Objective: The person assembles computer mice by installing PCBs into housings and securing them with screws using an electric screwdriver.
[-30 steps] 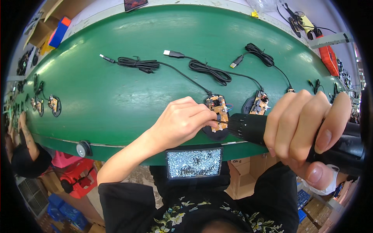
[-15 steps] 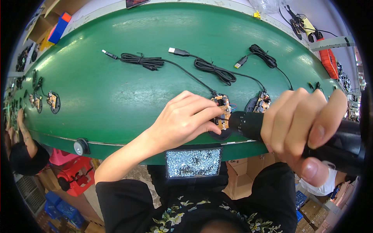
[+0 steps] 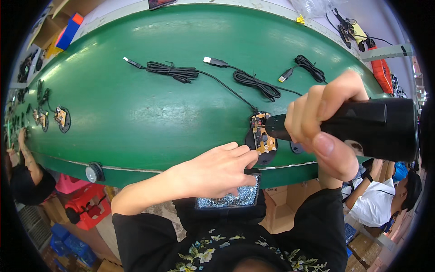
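Head view: our right hand grips a black driver at a circuit board, seemingly mid-job; our left hand, half-curled, contents unclear, hovers at seven o'clock.

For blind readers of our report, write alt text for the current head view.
A person's right hand grips a black cylindrical handheld tool, its nose at a tan circuit board on a green tabletop; the left hand partly covers a black-rimmed rectangular tray of small silvery pieces. Bundled black cables lie beyond.
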Tool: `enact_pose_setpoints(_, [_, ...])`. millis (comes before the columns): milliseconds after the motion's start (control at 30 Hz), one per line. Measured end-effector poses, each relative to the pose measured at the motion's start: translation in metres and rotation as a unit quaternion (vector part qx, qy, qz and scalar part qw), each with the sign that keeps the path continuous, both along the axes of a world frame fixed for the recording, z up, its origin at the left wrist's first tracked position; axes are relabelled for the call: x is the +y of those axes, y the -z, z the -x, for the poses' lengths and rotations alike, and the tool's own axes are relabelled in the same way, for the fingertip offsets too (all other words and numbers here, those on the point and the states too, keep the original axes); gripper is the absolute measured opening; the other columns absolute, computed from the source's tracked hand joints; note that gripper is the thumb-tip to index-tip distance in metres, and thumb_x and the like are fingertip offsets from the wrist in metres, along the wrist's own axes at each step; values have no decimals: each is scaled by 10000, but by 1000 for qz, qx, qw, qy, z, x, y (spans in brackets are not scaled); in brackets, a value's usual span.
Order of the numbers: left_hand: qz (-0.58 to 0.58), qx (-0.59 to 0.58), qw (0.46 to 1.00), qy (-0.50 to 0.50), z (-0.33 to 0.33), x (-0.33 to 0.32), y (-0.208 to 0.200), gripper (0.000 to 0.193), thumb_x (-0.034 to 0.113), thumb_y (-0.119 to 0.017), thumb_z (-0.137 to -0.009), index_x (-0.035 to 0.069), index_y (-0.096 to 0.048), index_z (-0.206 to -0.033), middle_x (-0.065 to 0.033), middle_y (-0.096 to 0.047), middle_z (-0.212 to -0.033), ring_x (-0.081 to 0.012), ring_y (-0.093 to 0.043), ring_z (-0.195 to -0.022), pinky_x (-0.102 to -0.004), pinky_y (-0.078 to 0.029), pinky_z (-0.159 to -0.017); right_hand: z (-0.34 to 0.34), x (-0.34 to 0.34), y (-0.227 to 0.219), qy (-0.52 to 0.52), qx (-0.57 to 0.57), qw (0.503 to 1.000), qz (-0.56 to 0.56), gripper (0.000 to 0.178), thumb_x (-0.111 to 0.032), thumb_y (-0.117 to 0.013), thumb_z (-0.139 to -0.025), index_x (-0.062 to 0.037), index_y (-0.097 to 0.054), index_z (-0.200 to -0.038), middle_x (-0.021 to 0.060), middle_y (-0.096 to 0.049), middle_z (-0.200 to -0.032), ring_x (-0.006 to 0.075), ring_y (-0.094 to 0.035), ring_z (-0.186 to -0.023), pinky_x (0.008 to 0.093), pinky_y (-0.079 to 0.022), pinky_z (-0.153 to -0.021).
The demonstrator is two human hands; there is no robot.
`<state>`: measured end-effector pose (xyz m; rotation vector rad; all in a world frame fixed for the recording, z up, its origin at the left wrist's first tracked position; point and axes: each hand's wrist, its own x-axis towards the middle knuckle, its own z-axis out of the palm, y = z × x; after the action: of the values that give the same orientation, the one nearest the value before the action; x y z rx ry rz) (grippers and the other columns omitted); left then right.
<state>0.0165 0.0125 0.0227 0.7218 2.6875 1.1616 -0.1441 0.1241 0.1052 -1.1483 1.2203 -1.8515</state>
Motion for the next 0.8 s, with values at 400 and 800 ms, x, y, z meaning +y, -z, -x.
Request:
enact_pose_setpoints(400, [-126, -3, 992, -21, 0, 9, 17, 143, 216, -757, -764, 91, -697, -799, -22, -524, -913, -206, -540, -891, -362, -432, -777, 17, 4, -3, -72, 65, 995, -7, 331, -85, -699, -770, -46, -432, -963, 26, -478, -617, 120, -445, -467, 279, -399, -468])
enact_pose_setpoints(800, [-192, 48, 954, -223, 13, -4, 15, 211, 94, -818, -716, 35, -633, -799, -49, -639, -774, -218, -630, -684, -323, -490, -593, 28, 32, -25, -155, -21, 965, 208, 390, -38, -773, -725, -63, -468, -967, 18, -618, -599, 114, -575, -426, 237, -526, -434])
